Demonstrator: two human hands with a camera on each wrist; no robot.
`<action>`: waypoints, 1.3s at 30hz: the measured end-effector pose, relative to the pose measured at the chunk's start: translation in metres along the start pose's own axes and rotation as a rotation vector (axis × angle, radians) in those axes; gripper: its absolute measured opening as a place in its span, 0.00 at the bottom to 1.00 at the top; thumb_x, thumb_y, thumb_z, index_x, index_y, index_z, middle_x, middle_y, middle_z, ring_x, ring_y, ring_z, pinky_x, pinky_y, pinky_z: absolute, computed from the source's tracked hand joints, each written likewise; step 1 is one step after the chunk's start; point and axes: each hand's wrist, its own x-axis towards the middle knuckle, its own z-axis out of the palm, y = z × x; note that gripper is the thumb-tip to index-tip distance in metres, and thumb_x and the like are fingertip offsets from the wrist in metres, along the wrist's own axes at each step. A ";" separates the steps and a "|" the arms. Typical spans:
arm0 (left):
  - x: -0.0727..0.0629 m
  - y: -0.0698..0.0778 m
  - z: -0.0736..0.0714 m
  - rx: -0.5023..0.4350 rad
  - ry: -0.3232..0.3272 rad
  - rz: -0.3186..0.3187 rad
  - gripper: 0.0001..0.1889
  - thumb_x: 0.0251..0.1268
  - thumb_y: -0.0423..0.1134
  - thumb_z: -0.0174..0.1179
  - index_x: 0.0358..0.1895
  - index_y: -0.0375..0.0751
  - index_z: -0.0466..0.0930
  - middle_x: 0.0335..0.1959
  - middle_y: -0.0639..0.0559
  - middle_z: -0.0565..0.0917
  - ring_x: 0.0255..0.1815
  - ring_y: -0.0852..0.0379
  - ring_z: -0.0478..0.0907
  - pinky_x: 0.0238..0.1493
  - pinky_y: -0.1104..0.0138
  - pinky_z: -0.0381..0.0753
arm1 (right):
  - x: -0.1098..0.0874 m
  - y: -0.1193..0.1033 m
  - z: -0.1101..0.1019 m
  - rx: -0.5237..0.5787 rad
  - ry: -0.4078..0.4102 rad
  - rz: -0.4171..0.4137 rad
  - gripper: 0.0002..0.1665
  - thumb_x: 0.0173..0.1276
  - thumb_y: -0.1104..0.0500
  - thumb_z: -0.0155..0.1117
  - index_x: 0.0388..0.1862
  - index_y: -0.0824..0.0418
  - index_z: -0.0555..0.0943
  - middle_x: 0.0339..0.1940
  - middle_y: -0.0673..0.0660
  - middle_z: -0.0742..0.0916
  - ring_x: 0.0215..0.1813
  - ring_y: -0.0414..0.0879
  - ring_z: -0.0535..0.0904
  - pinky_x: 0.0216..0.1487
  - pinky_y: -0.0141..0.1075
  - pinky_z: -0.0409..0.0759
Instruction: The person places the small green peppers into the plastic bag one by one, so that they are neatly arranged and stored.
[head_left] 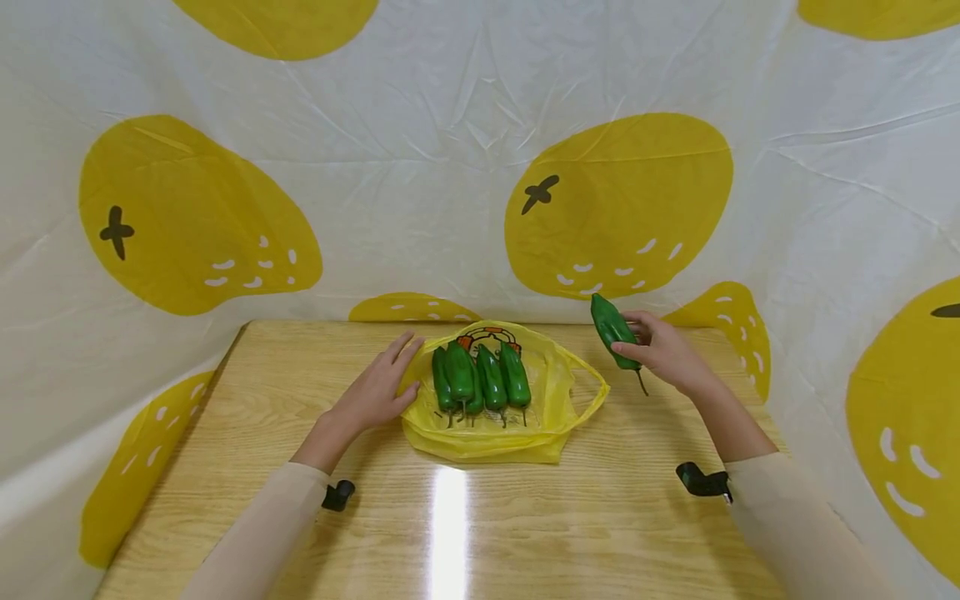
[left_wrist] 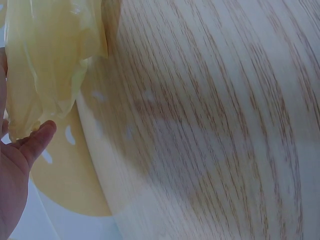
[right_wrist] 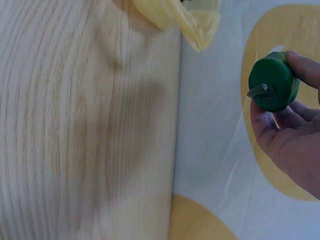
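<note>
A green pepper point(head_left: 615, 332) is held by my right hand point(head_left: 663, 348) above the table's back right part, its stem hanging down. In the right wrist view, the pepper point(right_wrist: 272, 82) shows its round stem end, with the thumb on one side and fingers on the other. A yellow plastic bag point(head_left: 480, 446) lies spread on the table, with several green peppers point(head_left: 491, 379) side by side within its outline, stems toward me. My left hand point(head_left: 378, 387) rests at the bag's left edge, thumb and fingers spread. In the left wrist view, the thumb lies by the bag's edge point(left_wrist: 55, 75).
The wooden table point(head_left: 622, 517) has a bright reflection near its front middle. A white cloth point(head_left: 420, 208) with yellow fruit prints hangs behind and at both sides. The bag's handle loop point(head_left: 596, 392) reaches out to the right. Black straps point(head_left: 703, 482) sit at the wrists.
</note>
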 end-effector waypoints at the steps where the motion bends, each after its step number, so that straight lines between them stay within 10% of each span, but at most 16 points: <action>1: 0.000 0.000 0.000 0.003 0.001 0.002 0.39 0.73 0.41 0.61 0.82 0.39 0.55 0.83 0.38 0.55 0.76 0.33 0.66 0.72 0.42 0.70 | 0.002 -0.002 0.003 0.008 -0.012 -0.008 0.42 0.79 0.54 0.62 0.81 0.70 0.56 0.70 0.74 0.75 0.64 0.66 0.78 0.49 0.33 0.86; 27: 0.001 0.000 0.003 0.025 0.009 0.034 0.39 0.73 0.41 0.61 0.82 0.38 0.55 0.83 0.38 0.57 0.76 0.34 0.67 0.73 0.43 0.70 | 0.038 -0.053 0.086 -0.149 -0.214 -0.057 0.39 0.75 0.50 0.67 0.75 0.69 0.69 0.66 0.69 0.80 0.67 0.63 0.76 0.64 0.55 0.79; 39: 0.002 0.002 0.005 0.029 0.018 0.038 0.39 0.72 0.39 0.63 0.82 0.37 0.56 0.82 0.38 0.57 0.74 0.34 0.68 0.72 0.42 0.71 | 0.057 -0.056 0.122 -0.211 -0.228 0.006 0.38 0.73 0.46 0.68 0.71 0.70 0.74 0.56 0.65 0.82 0.51 0.52 0.77 0.52 0.44 0.78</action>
